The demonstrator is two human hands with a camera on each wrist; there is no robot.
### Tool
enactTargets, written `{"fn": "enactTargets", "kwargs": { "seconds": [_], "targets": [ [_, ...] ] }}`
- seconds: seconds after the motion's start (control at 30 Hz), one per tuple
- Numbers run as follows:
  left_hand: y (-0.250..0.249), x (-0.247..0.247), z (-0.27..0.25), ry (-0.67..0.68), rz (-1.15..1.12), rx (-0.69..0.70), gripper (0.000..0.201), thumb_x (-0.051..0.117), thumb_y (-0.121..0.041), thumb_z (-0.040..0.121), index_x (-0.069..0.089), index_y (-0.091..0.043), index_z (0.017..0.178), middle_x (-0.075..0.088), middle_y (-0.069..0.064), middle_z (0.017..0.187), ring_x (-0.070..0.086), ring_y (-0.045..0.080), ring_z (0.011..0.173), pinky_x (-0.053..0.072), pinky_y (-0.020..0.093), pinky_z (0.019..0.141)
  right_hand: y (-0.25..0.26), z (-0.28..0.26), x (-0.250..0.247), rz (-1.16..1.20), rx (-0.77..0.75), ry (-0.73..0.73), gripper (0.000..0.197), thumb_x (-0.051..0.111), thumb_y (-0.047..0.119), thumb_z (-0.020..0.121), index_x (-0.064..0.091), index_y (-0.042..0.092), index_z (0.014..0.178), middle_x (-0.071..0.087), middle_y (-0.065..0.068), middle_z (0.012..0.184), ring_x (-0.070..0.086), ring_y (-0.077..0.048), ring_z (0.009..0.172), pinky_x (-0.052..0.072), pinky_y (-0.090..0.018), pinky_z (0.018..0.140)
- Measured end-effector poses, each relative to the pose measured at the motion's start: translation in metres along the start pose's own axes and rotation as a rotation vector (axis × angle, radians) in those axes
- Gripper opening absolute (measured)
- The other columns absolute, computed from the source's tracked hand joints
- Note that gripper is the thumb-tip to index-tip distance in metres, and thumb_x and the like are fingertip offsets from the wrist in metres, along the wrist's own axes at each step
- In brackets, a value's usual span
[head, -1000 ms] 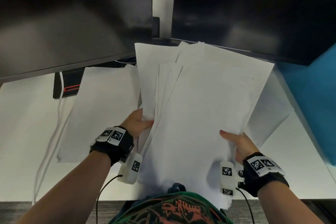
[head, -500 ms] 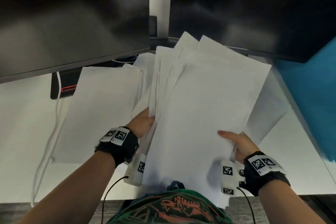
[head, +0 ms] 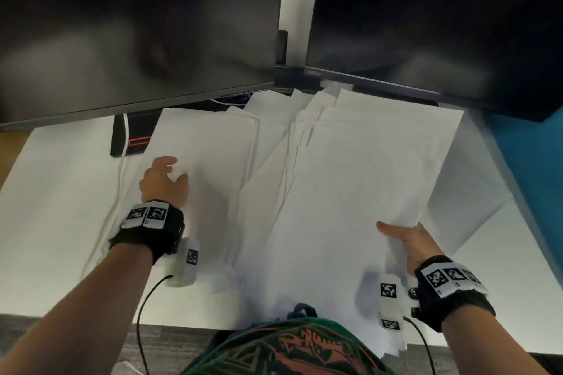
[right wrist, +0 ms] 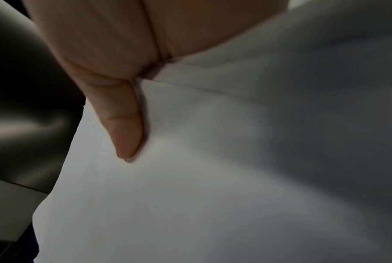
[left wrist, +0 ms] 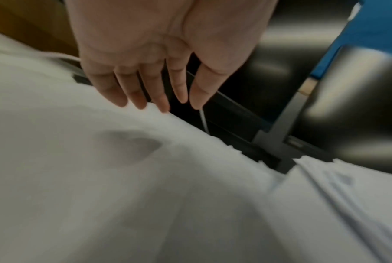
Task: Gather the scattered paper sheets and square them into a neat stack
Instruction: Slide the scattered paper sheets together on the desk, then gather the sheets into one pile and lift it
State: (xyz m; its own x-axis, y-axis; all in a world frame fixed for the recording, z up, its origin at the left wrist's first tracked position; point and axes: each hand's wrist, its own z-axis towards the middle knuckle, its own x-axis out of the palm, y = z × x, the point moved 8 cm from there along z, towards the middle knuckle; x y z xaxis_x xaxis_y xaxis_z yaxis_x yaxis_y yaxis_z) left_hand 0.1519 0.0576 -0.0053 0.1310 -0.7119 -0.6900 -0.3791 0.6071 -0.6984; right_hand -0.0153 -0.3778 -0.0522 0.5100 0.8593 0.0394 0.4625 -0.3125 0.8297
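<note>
head: above, facing down-forward | wrists: close along fingers | shared: paper sheets (head: 350,192)

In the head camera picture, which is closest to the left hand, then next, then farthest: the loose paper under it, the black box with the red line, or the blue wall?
From the left hand:
1. Loose paper, right under the fingers.
2. Black box with the red line, just beyond, under the left monitor.
3. Blue wall, far across on the right.

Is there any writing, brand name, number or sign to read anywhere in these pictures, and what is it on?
No readable text in any view.
Paper sheets: blank white, nothing printed on the visible sides.
Wrist bands: black-and-white square code patterns, no letters or numbers.
Shirt: an orange and green graphic, no words legible.
Black device under the left monitor: a red outline mark, no lettering visible.
</note>
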Motion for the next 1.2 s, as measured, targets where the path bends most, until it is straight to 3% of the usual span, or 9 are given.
{"fn": "enactTargets", "kwargs": {
  "seconds": [0.07, 0.23, 0.37, 0.53, 0.7, 0.8, 0.93, 1.07, 1.2],
  "targets": [
    [0.02, -0.015, 0.008, -0.051, 0.172, -0.098, 0.048, 0.056, -0.016, 0.084, 0.042, -0.018, 0.13, 0.047, 0.017, 0.135, 0.04, 0.039, 0.124, 0.034, 0.048, 0.1, -0.001, 0.0, 0.001, -0.004, 0.005, -0.001, 0.021, 0.06, -0.008, 0.079, 0.064, 0.012, 0.087, 0.073, 0.003, 0.061, 0.063, -0.024, 0.078, 0.048, -0.032, 0.069],
    [0.043, -0.015, 0.016, 0.006, 0.363, -0.178, 0.067, 0.06, -0.031, 0.081, 0.029, -0.018, 0.139, 0.037, 0.019, 0.142, 0.033, 0.041, 0.129, 0.032, 0.052, 0.104, -0.001, 0.001, 0.004, -0.019, 0.017, -0.005, 0.021, 0.06, -0.007, 0.079, 0.064, 0.012, 0.089, 0.073, 0.003, 0.061, 0.069, -0.02, 0.068, 0.047, -0.031, 0.067],
    [0.048, -0.015, 0.019, -0.012, 0.363, -0.226, 0.075, 0.062, -0.038, 0.076, 0.027, -0.019, 0.139, 0.039, 0.019, 0.139, 0.035, 0.042, 0.127, 0.034, 0.053, 0.102, -0.001, 0.0, 0.008, -0.042, 0.031, 0.005, 0.021, 0.061, -0.007, 0.079, 0.064, 0.009, 0.093, 0.074, 0.001, 0.065, 0.064, -0.025, 0.081, 0.048, -0.034, 0.069],
    [0.04, 0.0, 0.016, 0.131, 0.177, -0.235, 0.067, 0.063, -0.038, 0.073, 0.039, -0.017, 0.132, 0.056, 0.014, 0.128, 0.054, 0.036, 0.113, 0.044, 0.041, 0.095, -0.003, -0.001, 0.013, -0.065, 0.075, 0.006, 0.022, 0.061, -0.007, 0.079, 0.064, 0.006, 0.097, 0.068, -0.015, 0.088, 0.063, -0.029, 0.084, 0.049, -0.037, 0.072],
    [0.019, 0.017, 0.002, 0.237, 0.11, -0.154, 0.044, 0.069, -0.031, 0.072, 0.06, -0.009, 0.108, 0.066, 0.015, 0.11, 0.061, 0.035, 0.098, 0.05, 0.038, 0.084, -0.006, -0.001, 0.016, -0.083, 0.104, 0.004, 0.033, 0.062, -0.005, 0.079, 0.06, -0.003, 0.112, 0.065, -0.022, 0.105, 0.061, -0.038, 0.099, 0.047, -0.047, 0.093],
    [0.007, 0.02, -0.002, 0.264, 0.098, -0.076, 0.042, 0.07, -0.022, 0.073, 0.059, -0.009, 0.112, 0.065, 0.017, 0.112, 0.059, 0.037, 0.101, 0.047, 0.038, 0.084, -0.004, -0.002, 0.018, -0.09, 0.093, 0.011, 0.024, 0.06, -0.007, 0.08, 0.063, 0.001, 0.102, 0.065, -0.016, 0.096, 0.062, -0.032, 0.088, 0.049, -0.037, 0.077],
    [-0.008, 0.018, -0.009, 0.242, 0.121, 0.017, 0.041, 0.071, -0.019, 0.074, 0.061, -0.006, 0.112, 0.066, 0.018, 0.111, 0.059, 0.036, 0.102, 0.041, 0.031, 0.078, -0.006, -0.001, 0.017, -0.071, 0.096, 0.009, 0.026, 0.061, -0.006, 0.079, 0.063, 0.001, 0.104, 0.065, -0.017, 0.098, 0.062, -0.031, 0.088, 0.049, -0.036, 0.077],
    [-0.003, 0.034, -0.021, 0.402, 0.108, -0.038, 0.038, 0.069, -0.022, 0.079, 0.062, -0.004, 0.112, 0.065, 0.017, 0.112, 0.059, 0.031, 0.094, 0.043, 0.032, 0.082, -0.006, -0.001, 0.017, -0.064, 0.101, 0.006, 0.024, 0.061, -0.006, 0.079, 0.063, 0.002, 0.102, 0.065, -0.017, 0.098, 0.062, -0.031, 0.089, 0.049, -0.037, 0.077],
    [-0.006, 0.036, -0.026, 0.47, 0.115, -0.038, 0.036, 0.062, -0.019, 0.084, 0.06, -0.004, 0.116, 0.063, 0.019, 0.118, 0.059, 0.035, 0.104, 0.042, 0.031, 0.084, -0.004, -0.004, 0.018, -0.064, 0.104, 0.014, 0.019, 0.06, -0.006, 0.08, 0.064, 0.005, 0.095, 0.066, -0.015, 0.093, 0.062, -0.029, 0.084, 0.048, -0.035, 0.071]
  ]
}}
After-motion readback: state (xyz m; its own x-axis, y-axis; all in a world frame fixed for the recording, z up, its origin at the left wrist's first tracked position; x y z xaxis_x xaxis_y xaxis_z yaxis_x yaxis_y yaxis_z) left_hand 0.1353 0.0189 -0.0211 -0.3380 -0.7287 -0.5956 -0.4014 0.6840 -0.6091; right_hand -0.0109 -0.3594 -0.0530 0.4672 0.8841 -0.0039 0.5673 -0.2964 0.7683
